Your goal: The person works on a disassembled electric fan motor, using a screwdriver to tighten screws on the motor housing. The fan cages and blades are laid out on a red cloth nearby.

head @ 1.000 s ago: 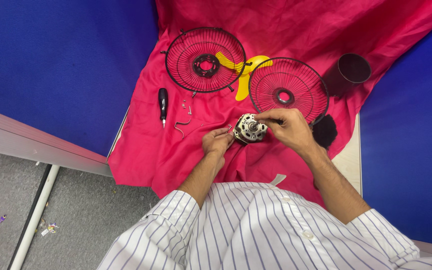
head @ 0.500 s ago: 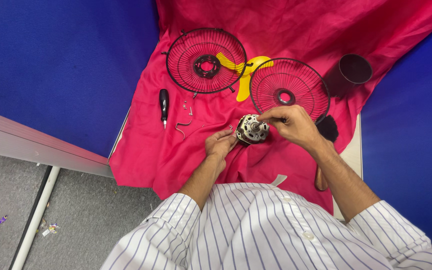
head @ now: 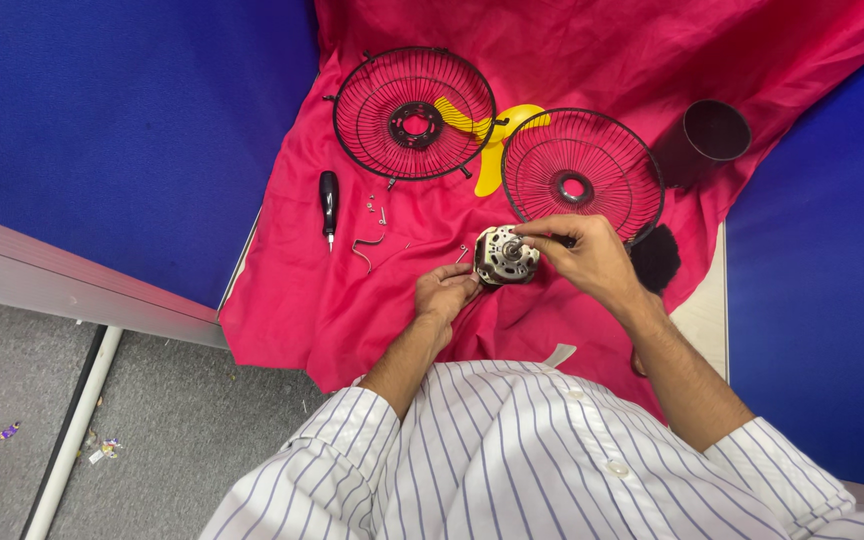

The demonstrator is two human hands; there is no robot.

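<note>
The step in hand appears to be work on the fan motor [head: 505,256], a small round metal unit with exposed windings, which sits on the red cloth [head: 282,300] between the two hands, just in front of the person's striped shirt.

The left hand [head: 444,292] steadies the motor from its near left side; its fingers are curled against the housing edge, pressed to it rather than spread. The right hand [head: 584,258] comes over from the right, and its fingertips are pinched together at the centre of the motor, on or around the shaft. Whether they hold a small part there, such as a nut or washer, cannot be told: the area is too small.

Laid out behind the motor:
- a black wire fan guard [head: 414,113], lying flat at the far left;
- a second wire guard [head: 582,177], flat, just beyond the right hand;
- a yellow fan blade [head: 497,150], partly under both guards;
- a black-handled screwdriver [head: 329,204], well to the left of the motor;
- loose screws and a bent wire clip [head: 370,244], between the screwdriver and the motor;
- a dark cylindrical cup [head: 716,132], at the far right.

Judged from this layout, the fan is apart and the motor is the part under attention. The next move likely calls for a firm hold by the left hand so the housing does not turn, while the right-hand fingertips work at the shaft. The small hardware lies loose on soft cloth and could be knocked away by a sleeve.
</note>
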